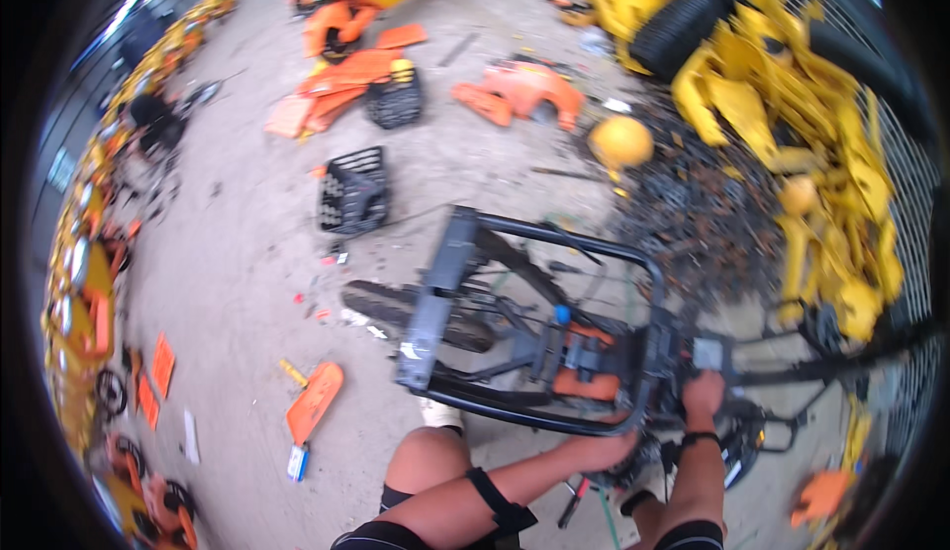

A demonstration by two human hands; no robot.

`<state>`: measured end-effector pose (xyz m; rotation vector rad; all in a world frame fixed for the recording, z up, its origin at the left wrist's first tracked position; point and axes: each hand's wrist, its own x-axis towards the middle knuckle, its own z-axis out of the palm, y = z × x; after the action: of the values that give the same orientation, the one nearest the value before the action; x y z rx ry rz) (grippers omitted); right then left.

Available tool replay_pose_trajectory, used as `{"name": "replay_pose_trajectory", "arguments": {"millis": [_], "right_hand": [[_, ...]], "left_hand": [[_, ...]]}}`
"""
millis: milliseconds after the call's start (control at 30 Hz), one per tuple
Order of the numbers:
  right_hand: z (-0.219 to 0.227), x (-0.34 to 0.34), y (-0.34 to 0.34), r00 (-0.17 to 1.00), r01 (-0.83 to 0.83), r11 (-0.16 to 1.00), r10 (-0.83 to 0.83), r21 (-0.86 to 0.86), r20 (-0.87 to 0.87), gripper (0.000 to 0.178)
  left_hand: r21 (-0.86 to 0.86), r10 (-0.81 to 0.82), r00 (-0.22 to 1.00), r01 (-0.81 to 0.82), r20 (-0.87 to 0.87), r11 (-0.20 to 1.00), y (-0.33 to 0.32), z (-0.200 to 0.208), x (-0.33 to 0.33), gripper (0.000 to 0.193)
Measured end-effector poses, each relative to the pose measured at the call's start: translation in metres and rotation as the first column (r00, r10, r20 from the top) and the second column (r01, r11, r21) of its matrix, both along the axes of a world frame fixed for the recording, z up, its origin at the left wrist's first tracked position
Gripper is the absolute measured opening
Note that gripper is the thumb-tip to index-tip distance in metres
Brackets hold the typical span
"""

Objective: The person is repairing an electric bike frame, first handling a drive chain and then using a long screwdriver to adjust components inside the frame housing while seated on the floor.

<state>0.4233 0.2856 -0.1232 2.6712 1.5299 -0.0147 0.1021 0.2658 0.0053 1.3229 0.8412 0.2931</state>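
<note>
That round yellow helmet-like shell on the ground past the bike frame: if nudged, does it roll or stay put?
The yellow shell looks domed and smooth, so it would probably rock or roll. It looks like hollow plastic, so likely light and stiff. The debris pile beside it might stop it on that side.

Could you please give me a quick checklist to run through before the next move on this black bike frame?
1. Left hand on the lower tube of the black bike frame: ok, it touches the tube.
2. Right hand at the frame's right end: ok, it rests there; what the fingers do, cannot tell.
3. Frame lying steady: cannot tell, it lies tipped on the ground.
4. Tyre under the frame's left part: not ok, it lies beneath.
5. Footing: not ok, dark scrap and an orange panel lie close by.
</note>
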Motion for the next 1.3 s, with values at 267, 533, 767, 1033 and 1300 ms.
{"name": "replay_pose_trajectory", "arguments": {"millis": [267, 533, 767, 1033, 1300], "right_hand": [[-0.014, 0.008, 0.015, 0.995, 0.085, 0.969, -0.070, -0.231, 0.072, 0.022], [0.030, 0.011, -0.002, 0.999, 0.034, 0.996, -0.035, -0.088, -0.013, 0.025], [-0.002, 0.026, -0.036, 0.996, -0.038, 0.994, 0.046, 0.098, -0.080, 0.013], [0.031, 0.019, -0.051, 0.962, 0.078, 0.922, 0.030, 0.378, -0.271, 0.010], [0.191, -0.103, -0.117, 0.744, 0.089, 0.964, 0.102, 0.249, -0.660, 0.013]], "left_hand": [[-0.028, -0.024, 0.996, 0.021, -0.084, 0.999, 0.022, 0.037, -0.040, 0.034], [0.227, 0.009, 0.999, -0.017, 0.034, 0.974, -0.002, -0.010, -0.008, 0.028], [0.235, 0.036, 0.995, -0.014, -0.089, 0.972, -0.006, 0.013, -0.022, 0.036], [0.338, 0.061, 0.991, -0.016, -0.123, 0.941, -0.013, 0.007, -0.018, 0.029], [0.373, 0.081, 0.983, -0.014, -0.166, 0.928, -0.027, 0.004, -0.005, 0.023]]}}
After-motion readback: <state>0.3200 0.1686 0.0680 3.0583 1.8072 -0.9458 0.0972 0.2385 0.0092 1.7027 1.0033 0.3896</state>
